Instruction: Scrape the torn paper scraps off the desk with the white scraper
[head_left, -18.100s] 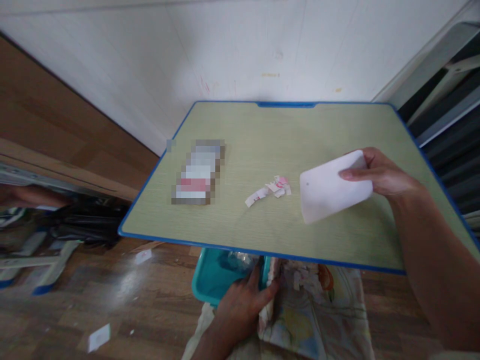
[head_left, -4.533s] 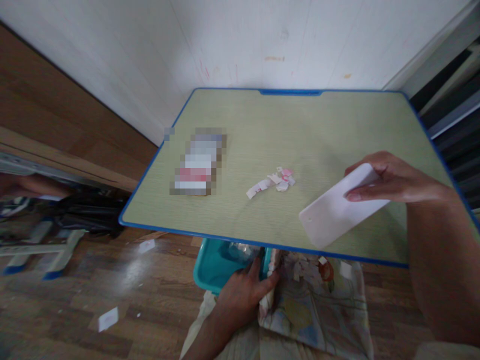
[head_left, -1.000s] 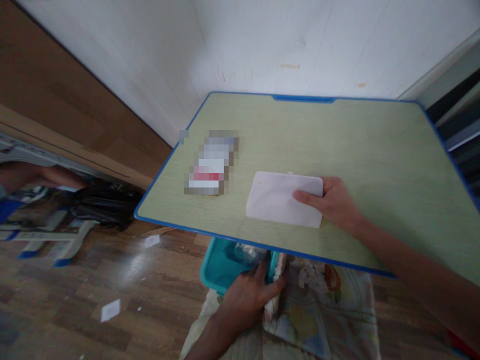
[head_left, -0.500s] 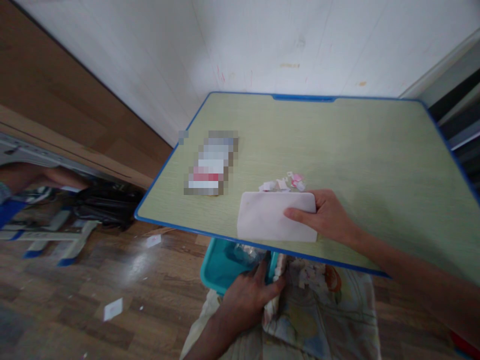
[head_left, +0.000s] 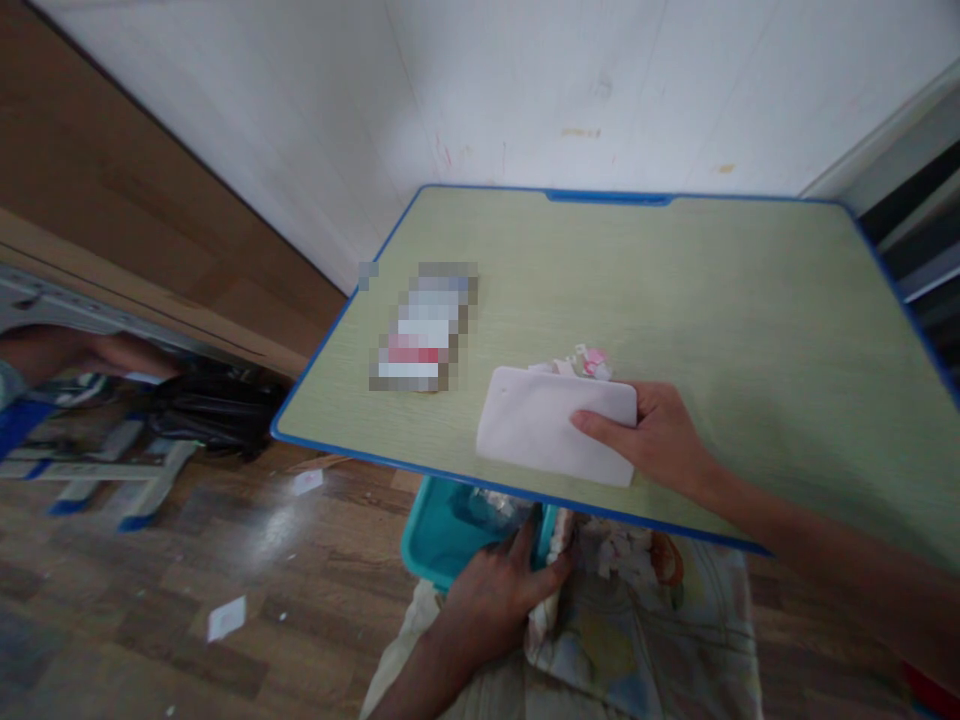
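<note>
My right hand (head_left: 667,435) grips a thin white rectangular plastic sheet (head_left: 544,420) by its right end, thumb on top. The sheet is tilted over the near part of the table (head_left: 735,300), close to its blue edge. Just beyond it lie small white and pink paper scraps (head_left: 589,362), partly covered by the sheet. Below the table edge, my left hand (head_left: 502,585) is closed on the right rim of a teal plastic tub (head_left: 431,535), with some cloth bunched beside the fingers. Clear crumpled plastic (head_left: 499,505) shows inside the tub.
A blurred-out phone-like rectangle (head_left: 424,330) lies on the table's left side. Patterned cloth (head_left: 637,640) covers the lap, with paper bits on it. Paper pieces (head_left: 226,620) dot the wooden floor. At far left are another person's limb (head_left: 82,350) and a black bag (head_left: 217,410).
The white sheet has turned slightly and its far edge has shifted away from me, covering more of the scraps. My left hand and the tub have stayed put.
</note>
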